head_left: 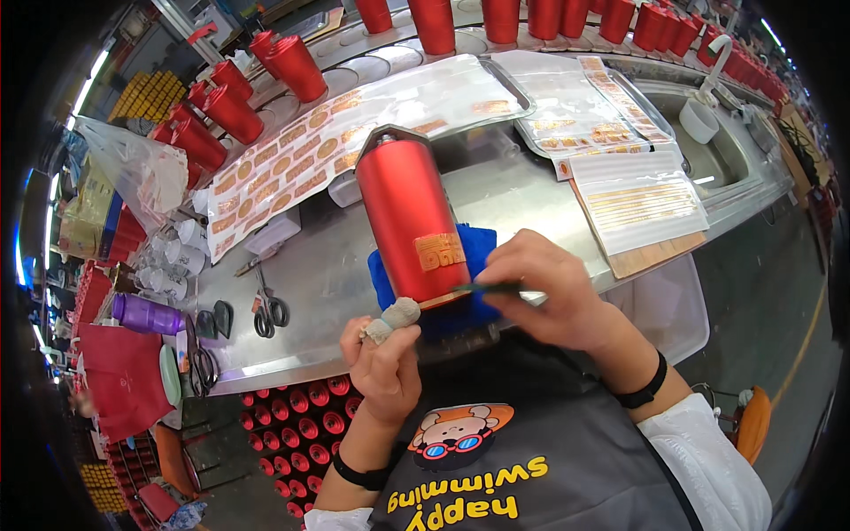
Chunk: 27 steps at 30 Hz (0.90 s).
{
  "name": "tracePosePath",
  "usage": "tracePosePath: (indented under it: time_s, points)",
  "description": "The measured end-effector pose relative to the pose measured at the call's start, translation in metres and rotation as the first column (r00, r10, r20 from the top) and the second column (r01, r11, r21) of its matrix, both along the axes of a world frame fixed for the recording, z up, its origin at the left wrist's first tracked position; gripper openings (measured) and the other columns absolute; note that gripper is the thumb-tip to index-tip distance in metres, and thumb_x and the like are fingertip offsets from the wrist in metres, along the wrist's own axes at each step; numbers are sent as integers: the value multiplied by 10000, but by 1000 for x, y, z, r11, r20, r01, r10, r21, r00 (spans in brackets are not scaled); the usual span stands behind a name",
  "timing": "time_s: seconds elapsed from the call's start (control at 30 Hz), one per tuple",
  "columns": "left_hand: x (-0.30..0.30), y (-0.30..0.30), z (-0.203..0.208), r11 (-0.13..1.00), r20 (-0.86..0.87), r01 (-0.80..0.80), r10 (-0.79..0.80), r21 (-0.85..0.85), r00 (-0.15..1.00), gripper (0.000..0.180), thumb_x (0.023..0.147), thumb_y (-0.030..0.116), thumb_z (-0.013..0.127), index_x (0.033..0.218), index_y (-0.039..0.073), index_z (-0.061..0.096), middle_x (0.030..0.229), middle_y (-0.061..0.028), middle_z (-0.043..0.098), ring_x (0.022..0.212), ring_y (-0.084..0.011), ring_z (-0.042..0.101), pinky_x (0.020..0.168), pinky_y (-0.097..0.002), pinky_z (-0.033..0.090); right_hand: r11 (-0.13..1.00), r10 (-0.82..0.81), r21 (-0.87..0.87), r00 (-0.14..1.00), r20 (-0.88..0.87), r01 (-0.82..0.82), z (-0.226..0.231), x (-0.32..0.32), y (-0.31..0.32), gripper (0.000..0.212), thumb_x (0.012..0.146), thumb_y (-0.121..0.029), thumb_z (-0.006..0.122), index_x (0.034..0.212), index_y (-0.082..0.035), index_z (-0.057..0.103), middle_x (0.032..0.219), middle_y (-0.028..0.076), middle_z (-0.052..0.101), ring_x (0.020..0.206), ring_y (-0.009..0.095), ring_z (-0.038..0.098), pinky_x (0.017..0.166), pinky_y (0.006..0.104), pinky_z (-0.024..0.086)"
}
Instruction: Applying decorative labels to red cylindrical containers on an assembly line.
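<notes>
A red metallic cylinder (403,199), with a gold patterned decal (439,251) near its lower end, lies on a stand that is mostly hidden. A gold strip runs along the near rim. My left hand (381,367) is closed around a greyish, crumpled sponge-like lump (396,319), close to that rim's left side. Pinched in my right hand (553,288) is a thin dark green tool (496,288), its tip at the rim's right side; motion blurs it, so its exact kind is unclear. A blue cloth (479,250) sits under and behind the cylinder.
Decal sheets (292,159) spread across the metal table's far side. A white strip sheet (637,199) lies on a board to the right, before a sink (717,164). Scissors (268,305) and a purple bottle (146,314) are left. Red canisters (297,69) line the back.
</notes>
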<state>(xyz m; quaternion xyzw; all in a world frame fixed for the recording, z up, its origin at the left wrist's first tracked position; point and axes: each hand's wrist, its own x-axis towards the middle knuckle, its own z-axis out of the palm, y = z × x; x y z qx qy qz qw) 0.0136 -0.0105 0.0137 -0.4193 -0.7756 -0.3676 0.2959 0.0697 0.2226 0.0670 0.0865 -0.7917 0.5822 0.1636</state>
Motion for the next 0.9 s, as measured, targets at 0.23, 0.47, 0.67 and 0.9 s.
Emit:
tracePosePath:
  time_s: [0.23, 0.47, 0.67, 0.9]
  points:
    - [0, 1, -1, 998, 107, -6, 0, 59, 994, 220, 809, -2, 644, 1017, 68, 623, 998, -122, 646, 955, -344, 523, 880, -424, 420, 826, 150, 557, 918, -367, 88, 7, -4, 0, 251, 705, -50, 722, 933, -107, 635, 861, 20, 575, 805, 192, 578, 755, 330, 426]
    - [-12, 24, 20, 999, 113, 42, -45, 29, 993, 407, 749, 101, 694, 1122, 54, 537, 1189, -183, 583, 1070, -351, 516, 1017, -476, 292, 999, -17, -27, 984, 178, 22, -2, 20, -3, 211, 874, -139, 659, 1028, -10, 592, 825, 101, 656, 742, 172, 633, 674, 298, 491]
    - [-14, 39, 23, 999, 223, 48, -50, 14, 974, 488, 734, 90, 684, 1175, 41, 479, 1337, -227, 477, 1246, -382, 417, 1071, -492, 229, 997, -8, -67, 968, 250, 26, -9, 19, -2, 233, 890, -167, 638, 1045, -4, 576, 841, 109, 670, 769, 170, 639, 697, 303, 497]
    - [-10, 43, 22, 996, 312, 58, -77, 69, 947, 475, 755, 70, 663, 1188, 33, 470, 1369, -256, 424, 1258, -398, 386, 1070, -479, 235, 989, 5, -143, 967, 253, 32, -15, 18, -2, 237, 888, -172, 642, 1041, -4, 574, 851, 108, 671, 775, 169, 640, 699, 302, 498]
